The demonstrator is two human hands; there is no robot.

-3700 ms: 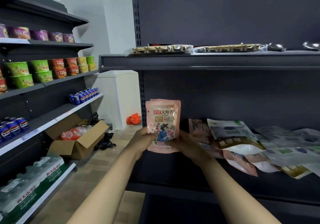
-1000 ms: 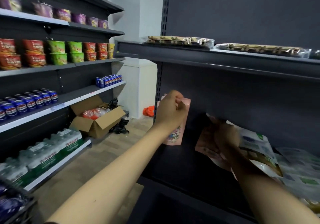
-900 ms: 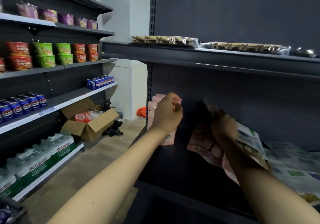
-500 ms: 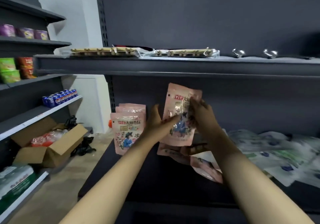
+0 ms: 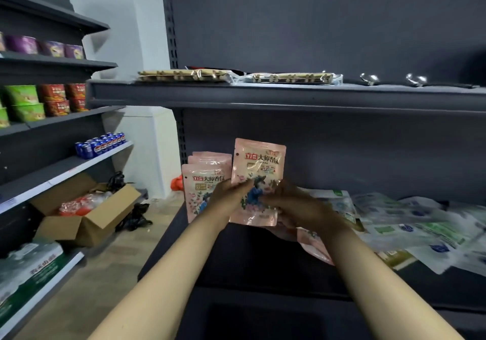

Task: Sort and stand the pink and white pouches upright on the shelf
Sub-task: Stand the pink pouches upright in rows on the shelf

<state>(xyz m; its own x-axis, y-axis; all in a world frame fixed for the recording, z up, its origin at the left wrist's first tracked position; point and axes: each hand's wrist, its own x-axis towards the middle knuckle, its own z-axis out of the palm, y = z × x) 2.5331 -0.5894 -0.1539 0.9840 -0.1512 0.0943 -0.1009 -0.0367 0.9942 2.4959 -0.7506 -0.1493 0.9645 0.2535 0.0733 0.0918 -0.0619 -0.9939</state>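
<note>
Compared with half a second earlier, both hands have lowered slightly on the glossy pink flower-printed pouch (image 5: 256, 181), held upright above the dark grey metal shelf (image 5: 263, 260). The left hand (image 5: 230, 195) pinches its lower left edge; the right hand (image 5: 294, 204) grips its lower right side, fingers curled. Three matching pink pouches (image 5: 203, 181) stand upright in a row at the shelf's left end. White pouches with green and blue print (image 5: 410, 226) lie heaped towards the right end, too jumbled to count.
</note>
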